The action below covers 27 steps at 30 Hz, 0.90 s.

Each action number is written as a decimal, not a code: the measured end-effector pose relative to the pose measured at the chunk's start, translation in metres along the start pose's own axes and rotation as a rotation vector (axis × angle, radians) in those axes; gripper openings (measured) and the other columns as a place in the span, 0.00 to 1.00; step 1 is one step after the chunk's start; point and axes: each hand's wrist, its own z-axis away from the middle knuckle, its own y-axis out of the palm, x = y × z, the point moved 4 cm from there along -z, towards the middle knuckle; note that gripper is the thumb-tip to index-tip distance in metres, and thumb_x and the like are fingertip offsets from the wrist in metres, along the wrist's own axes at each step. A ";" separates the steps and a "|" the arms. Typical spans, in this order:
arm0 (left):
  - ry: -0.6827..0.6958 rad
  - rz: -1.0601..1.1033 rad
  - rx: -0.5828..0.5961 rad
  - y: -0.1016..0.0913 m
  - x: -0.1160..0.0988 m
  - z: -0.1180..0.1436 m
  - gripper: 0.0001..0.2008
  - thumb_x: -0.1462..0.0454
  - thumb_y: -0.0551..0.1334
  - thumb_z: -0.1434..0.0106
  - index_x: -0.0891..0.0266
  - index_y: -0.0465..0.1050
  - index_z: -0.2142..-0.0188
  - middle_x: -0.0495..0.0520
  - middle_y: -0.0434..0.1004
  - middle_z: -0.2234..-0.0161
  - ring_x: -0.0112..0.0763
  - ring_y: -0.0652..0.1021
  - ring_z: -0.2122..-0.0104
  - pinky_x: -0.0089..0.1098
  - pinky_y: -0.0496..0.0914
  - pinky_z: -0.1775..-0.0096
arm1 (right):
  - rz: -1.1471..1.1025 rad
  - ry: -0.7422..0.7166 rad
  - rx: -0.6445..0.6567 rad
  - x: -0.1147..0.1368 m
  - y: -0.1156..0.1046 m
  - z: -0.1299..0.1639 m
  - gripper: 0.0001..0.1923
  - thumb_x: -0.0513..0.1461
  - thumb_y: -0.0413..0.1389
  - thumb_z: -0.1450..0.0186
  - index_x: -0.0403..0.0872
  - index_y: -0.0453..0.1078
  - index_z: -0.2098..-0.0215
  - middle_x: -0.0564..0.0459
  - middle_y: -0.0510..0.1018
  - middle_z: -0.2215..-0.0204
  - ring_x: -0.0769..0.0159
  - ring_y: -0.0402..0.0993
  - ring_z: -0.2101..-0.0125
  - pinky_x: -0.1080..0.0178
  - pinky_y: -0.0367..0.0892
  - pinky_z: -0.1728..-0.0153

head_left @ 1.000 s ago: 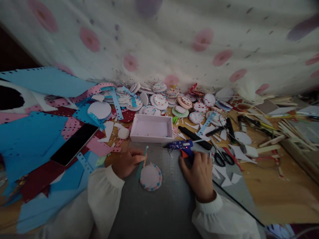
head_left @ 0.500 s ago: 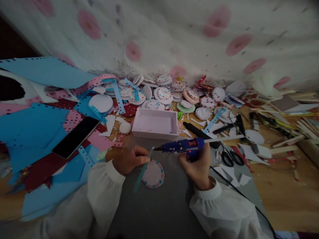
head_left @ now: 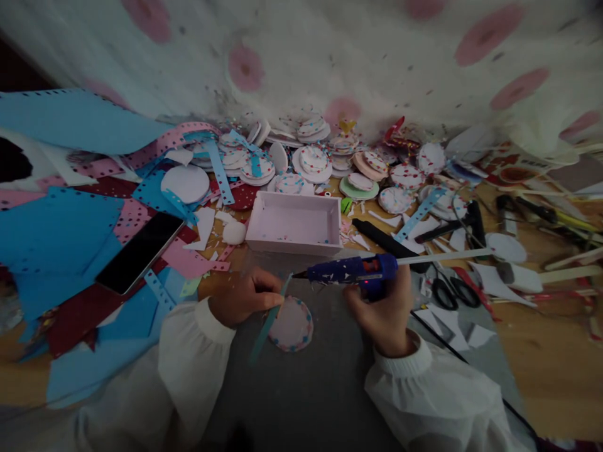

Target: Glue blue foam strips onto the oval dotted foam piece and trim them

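Nearest us, our left hand (head_left: 245,300) pinches a blue strip (head_left: 268,317) against the round pink disc (head_left: 292,324) on the desk (head_left: 541,364). Our right hand (head_left: 384,311) has a closed grip on the glue gun (head_left: 353,270), nozzle beside the strip. Beyond sits a white tray (head_left: 294,223).

My left hand (head_left: 245,298) pinches closed, knuckles up; my right hand (head_left: 384,311) is clenched, wrist bent inward, both sleeved.

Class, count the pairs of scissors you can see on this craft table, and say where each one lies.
1. The scissors lie right of the glue gun held in the right hand; clutter may hide others.
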 end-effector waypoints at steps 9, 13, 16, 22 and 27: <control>0.030 0.034 -0.002 0.001 0.002 0.000 0.12 0.62 0.60 0.46 0.65 0.68 0.83 0.48 0.64 0.85 0.23 0.62 0.82 0.27 0.54 0.78 | 0.015 0.021 0.003 -0.001 0.001 0.000 0.17 0.37 0.57 0.52 0.49 0.62 0.63 0.60 0.69 0.78 0.73 0.59 0.84 0.67 0.60 0.82; 0.035 0.002 0.007 0.000 0.000 0.000 0.13 0.61 0.60 0.46 0.65 0.68 0.83 0.49 0.64 0.85 0.24 0.62 0.82 0.27 0.54 0.77 | 0.086 0.032 -0.003 -0.004 0.000 0.000 0.16 0.39 0.57 0.52 0.49 0.61 0.64 0.63 0.66 0.81 0.73 0.59 0.85 0.67 0.60 0.81; 0.034 -0.018 -0.004 0.000 -0.003 0.000 0.13 0.62 0.59 0.46 0.64 0.67 0.84 0.48 0.63 0.85 0.23 0.61 0.82 0.28 0.54 0.77 | 0.200 0.060 0.020 -0.007 -0.001 -0.003 0.17 0.41 0.57 0.51 0.50 0.61 0.64 0.62 0.67 0.80 0.70 0.63 0.82 0.66 0.60 0.78; 0.017 0.033 -0.042 -0.001 -0.003 0.000 0.11 0.63 0.58 0.49 0.64 0.68 0.85 0.50 0.66 0.84 0.26 0.66 0.80 0.28 0.58 0.75 | 0.310 0.165 0.269 -0.013 -0.003 -0.010 0.20 0.50 0.56 0.48 0.49 0.59 0.62 0.54 0.73 0.73 0.62 0.69 0.76 0.64 0.59 0.76; 0.048 0.135 -0.029 -0.002 -0.003 0.000 0.11 0.62 0.58 0.49 0.65 0.70 0.84 0.50 0.65 0.85 0.26 0.65 0.82 0.28 0.56 0.77 | 0.291 0.203 0.411 -0.023 -0.003 -0.006 0.21 0.54 0.54 0.44 0.48 0.58 0.63 0.55 0.69 0.76 0.62 0.68 0.77 0.62 0.60 0.76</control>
